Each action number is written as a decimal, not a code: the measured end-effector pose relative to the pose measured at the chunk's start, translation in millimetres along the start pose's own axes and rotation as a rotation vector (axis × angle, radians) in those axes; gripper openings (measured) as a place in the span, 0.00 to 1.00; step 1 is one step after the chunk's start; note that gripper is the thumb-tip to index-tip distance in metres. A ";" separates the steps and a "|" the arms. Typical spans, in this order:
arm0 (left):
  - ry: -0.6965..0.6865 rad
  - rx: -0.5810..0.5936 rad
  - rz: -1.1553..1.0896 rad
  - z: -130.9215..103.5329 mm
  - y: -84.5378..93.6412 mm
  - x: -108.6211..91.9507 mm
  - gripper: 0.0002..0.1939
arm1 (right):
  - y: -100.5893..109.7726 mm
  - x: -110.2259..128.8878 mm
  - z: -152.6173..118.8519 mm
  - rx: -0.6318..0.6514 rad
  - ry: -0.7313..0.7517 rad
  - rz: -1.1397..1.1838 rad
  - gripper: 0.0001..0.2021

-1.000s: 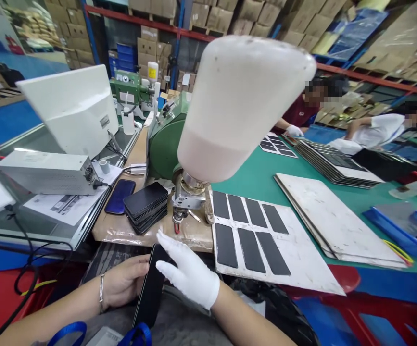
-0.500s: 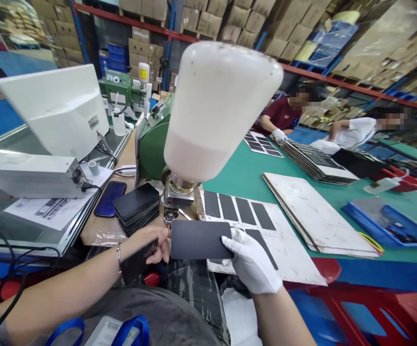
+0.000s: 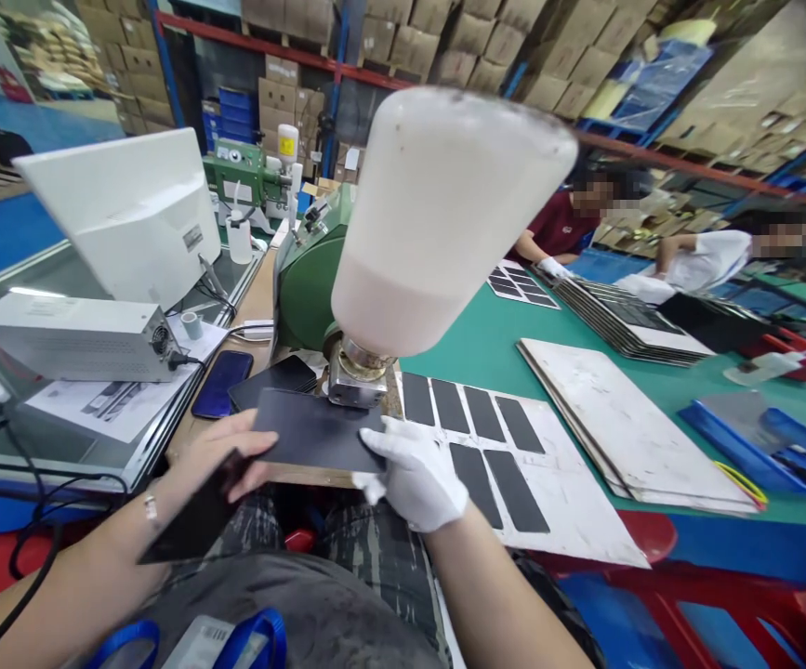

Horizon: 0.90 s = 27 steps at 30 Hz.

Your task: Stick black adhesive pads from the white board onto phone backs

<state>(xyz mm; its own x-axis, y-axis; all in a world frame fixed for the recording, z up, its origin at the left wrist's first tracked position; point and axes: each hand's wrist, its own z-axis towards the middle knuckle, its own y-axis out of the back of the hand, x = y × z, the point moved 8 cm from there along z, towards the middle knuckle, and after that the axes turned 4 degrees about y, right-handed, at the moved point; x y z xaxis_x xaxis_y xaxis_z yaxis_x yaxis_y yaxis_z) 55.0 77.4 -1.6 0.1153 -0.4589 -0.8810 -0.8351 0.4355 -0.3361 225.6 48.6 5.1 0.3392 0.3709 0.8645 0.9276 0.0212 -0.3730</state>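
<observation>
My bare left hand point(image 3: 239, 455) is closed on the left end of a flat dark rectangular panel point(image 3: 315, 432). A second dark panel point(image 3: 197, 516) is tucked in the same hand, slanting down toward my forearm. My right hand point(image 3: 420, 474), in a white glove, grips the first panel's right end between thumb and fingers. The panel is level, just in front of and below the metal head point(image 3: 359, 381) of a green machine point(image 3: 315, 279); whether they touch, I cannot tell. Above that head sits a white plastic bottle point(image 3: 437, 223), part-filled. Behind the panel lies a stack of black panels point(image 3: 281, 373).
A white board point(image 3: 584, 511) with several dark panels point(image 3: 514, 488) lies at my right. Beyond it are stacked white boards point(image 3: 632, 418) and a blue tray point(image 3: 758, 437). A phone point(image 3: 222, 384) and grey power box point(image 3: 74, 334) are left. Two co-workers sit across the green table.
Both hands have moved left with the panel, bringing it under the machine head and in front of the black stack. The second panel in my left hand has swung lower left.
</observation>
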 end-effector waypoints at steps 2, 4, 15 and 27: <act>-0.076 -0.094 -0.045 -19.1 26.7 -7.9 0.15 | -36.1 -7.2 14.6 0.115 0.023 0.009 0.14; -0.135 -0.220 -0.025 -36.1 45.3 -10.8 0.17 | -64.0 -10.1 24.0 0.196 0.066 -0.019 0.14; -0.221 -0.236 0.130 -17.7 17.7 8.2 0.14 | -22.2 12.8 -4.9 0.275 0.251 -0.522 0.26; 0.065 0.219 -0.123 49.7 -103.0 6.1 0.06 | 63.0 15.9 -35.9 -0.271 0.269 -0.657 0.32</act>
<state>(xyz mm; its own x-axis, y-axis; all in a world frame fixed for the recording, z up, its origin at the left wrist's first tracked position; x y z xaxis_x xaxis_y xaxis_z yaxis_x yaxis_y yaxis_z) 168.5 68.2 11.1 0.1685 -0.5644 -0.8081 -0.6799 0.5271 -0.5099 295.0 22.5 7.4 -0.3023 0.1213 0.9455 0.9462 -0.0823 0.3130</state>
